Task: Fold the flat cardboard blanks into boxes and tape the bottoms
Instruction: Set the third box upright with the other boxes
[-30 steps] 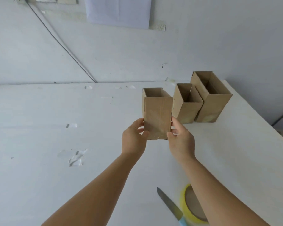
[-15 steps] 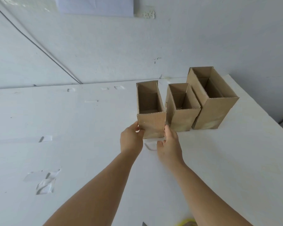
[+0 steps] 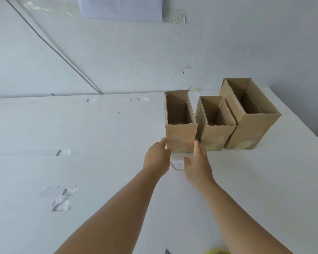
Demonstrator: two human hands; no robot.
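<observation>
Three folded brown cardboard boxes stand upright with open tops in a row at the far right of the white table (image 3: 99, 180). The left box (image 3: 180, 137) is narrow, the middle box (image 3: 215, 132) is shorter, and the right box (image 3: 250, 129) is the largest. My left hand (image 3: 156, 158) touches the lower left side of the left box with relaxed fingers. Along that box's lower right side, between it and the middle box, lie the straight fingers of my right hand (image 3: 196, 162), with the thumb spread away from the cardboard.
The tip of a knife (image 3: 167, 251) and the edge of a yellow tape roll (image 3: 217, 251) show at the bottom edge. Clear tape scraps (image 3: 61, 200) stick to the table on the left. A wall rises just behind the boxes. The table's edge runs close to the right box.
The left box, held up in both hands a second ago, now stands on the table beside the middle box. My fingers have loosened from gripping it to lying against its sides.
</observation>
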